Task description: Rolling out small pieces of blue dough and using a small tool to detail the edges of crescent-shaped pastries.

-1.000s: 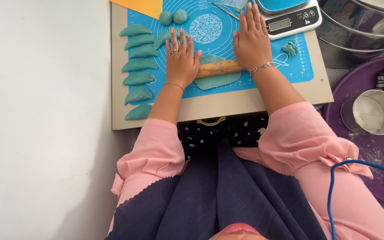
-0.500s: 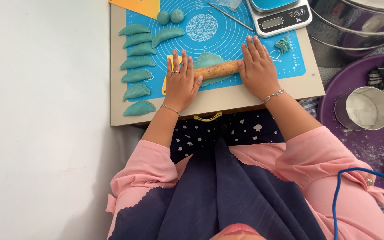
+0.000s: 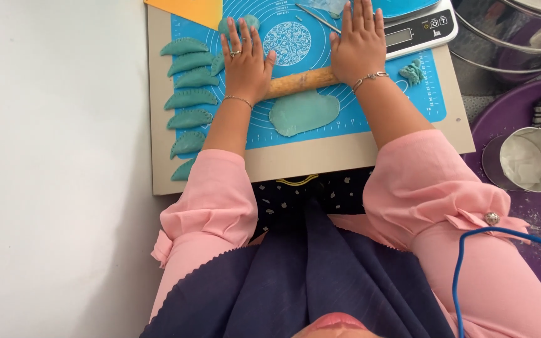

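Note:
A wooden rolling pin point(image 3: 300, 81) lies across the blue silicone mat point(image 3: 402, 103). My left hand point(image 3: 244, 59) presses flat on its left end, fingers spread. On the pin's right end my right hand point(image 3: 359, 44) rests flat the same way. A flattened oval of teal dough point(image 3: 303, 112) lies on the mat just nearer to me than the pin. Two teal dough balls point(image 3: 226, 25) peek out beyond my left fingers.
Several folded teal crescent dumplings point(image 3: 189, 100) line the left side of the beige board point(image 3: 320, 159). A digital scale point(image 3: 417, 28) stands at the far right, a dough scrap point(image 3: 413, 72) below it. A round metal cutter point(image 3: 526, 159) sits on a purple tray point(image 3: 502, 119); steel pots point(image 3: 521, 37) beyond.
Both hands have pushed the rolling pin away from me, off the far edge of the dough. The flattened dough now lies uncovered below the pin.

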